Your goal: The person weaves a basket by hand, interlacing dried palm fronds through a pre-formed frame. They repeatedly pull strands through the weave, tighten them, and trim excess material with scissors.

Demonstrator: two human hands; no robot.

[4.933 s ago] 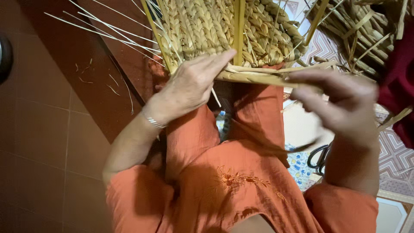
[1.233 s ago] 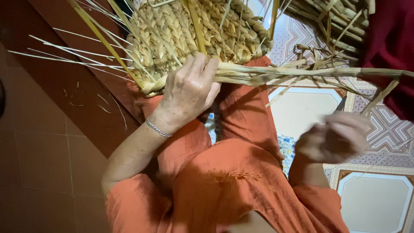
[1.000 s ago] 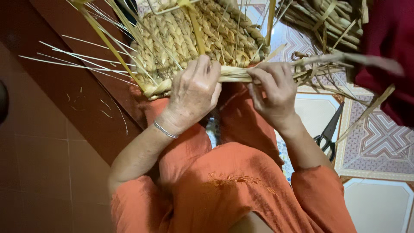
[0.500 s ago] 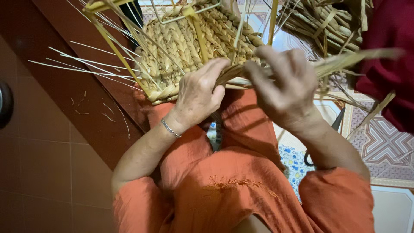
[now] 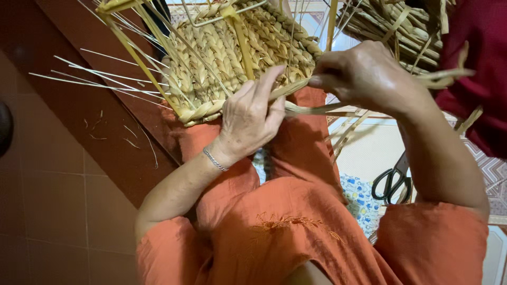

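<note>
A half-woven straw basket (image 5: 232, 58) with braided walls and a wire frame rests on my lap, upright stakes sticking out of it. My left hand (image 5: 251, 116) presses on its lower rim, fingers spread over the braid. My right hand (image 5: 364, 74) is closed on a flat straw strand (image 5: 296, 89) that runs from the basket's edge out to the right. Loose strand ends trail below the right hand.
Black-handled scissors (image 5: 391, 182) lie on the patterned floor tiles at right. A bundle of dry straw (image 5: 391, 26) lies at the top right beside a dark red cloth (image 5: 480, 63). Brown tiles and a wooden board (image 5: 105, 132) fill the left.
My right hand has come up from my lap, taken the straw strand and pulled it to the basket's rim. The left hand has stayed on the basket.
</note>
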